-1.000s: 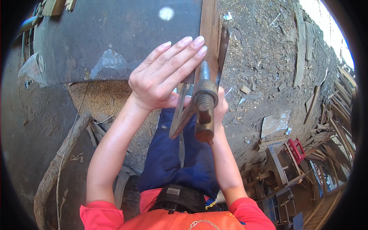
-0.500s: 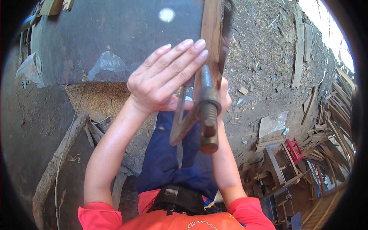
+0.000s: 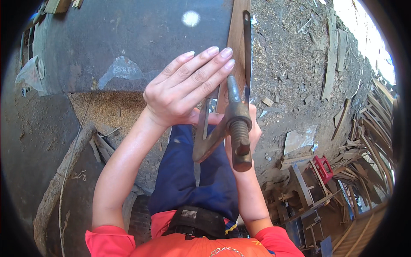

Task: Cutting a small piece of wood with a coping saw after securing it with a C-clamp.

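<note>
My left hand point(image 3: 184, 83) lies with its fingers stretched out together across the edge of a narrow wooden board point(image 3: 236, 36). Its thumb passes behind the arm of a rusty metal screw clamp point(image 3: 238, 115), which stands at the board's near end, its threaded screw pointing towards me. Behind that clamp my right hand point(image 3: 253, 128) is partly hidden, its fingers closed. From it a slim dark saw blade point(image 3: 247, 47), with a hole in its far end, runs forward along the board's right edge. The saw's handle is out of sight.
A dark worktable point(image 3: 141, 38) reaches away on the left, with a pale patch near its front edge. Wood chips and scraps litter the ground on the right. A red plastic crate point(image 3: 322, 169) sits by piled wood strips point(image 3: 372, 141). A rough log point(image 3: 64, 184) lies lower left.
The saw blade was blurred and further forward; now it is sharp and drawn back towards me with my right hand. My left hand stays in place beside the clamp.
</note>
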